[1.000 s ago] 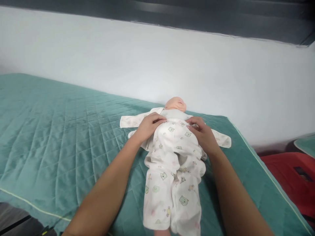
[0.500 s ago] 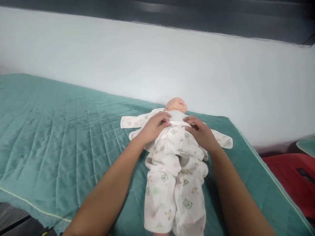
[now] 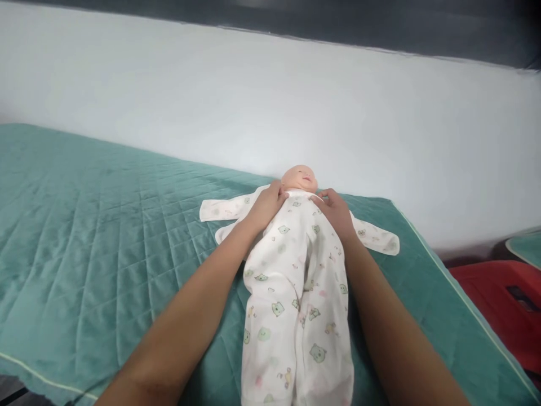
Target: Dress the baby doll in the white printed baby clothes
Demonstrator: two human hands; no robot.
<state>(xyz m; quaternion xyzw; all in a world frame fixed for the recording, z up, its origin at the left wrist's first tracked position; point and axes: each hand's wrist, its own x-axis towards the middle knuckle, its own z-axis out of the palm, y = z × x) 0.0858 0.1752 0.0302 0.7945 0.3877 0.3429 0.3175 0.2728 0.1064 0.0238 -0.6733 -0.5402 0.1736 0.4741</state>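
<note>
On green quilt (image 3: pixel 114 225), doll (image 3: pixel 299 179) lies lengthwise, headfirst towards wall (image 3: pixel 169 84); left grip (image 3: pixel 269 203) and right grip (image 3: pixel 336 211) pinch trousers (image 3: pixel 273 282).

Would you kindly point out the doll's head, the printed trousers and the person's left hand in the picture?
Doll's head (image 3: pixel 298 178): head camera view, middle of the head.
Printed trousers (image 3: pixel 283 285): head camera view, front fabric of a leg.
Left hand (image 3: pixel 265 206): head camera view, back of the hand.

1. Two bare hands, centre: left hand (image 3: pixel 267 206), right hand (image 3: pixel 337 213).
2. One baby doll (image 3: pixel 298 178), centre.
3. One pair of printed trousers (image 3: pixel 291 265), centre to bottom.
4. Two printed sleeves (image 3: pixel 226 208), one each side of centre.
5. One red object (image 3: pixel 494 293), lower right.
6. One white wall (image 3: pixel 211 101), upper frame.
</note>
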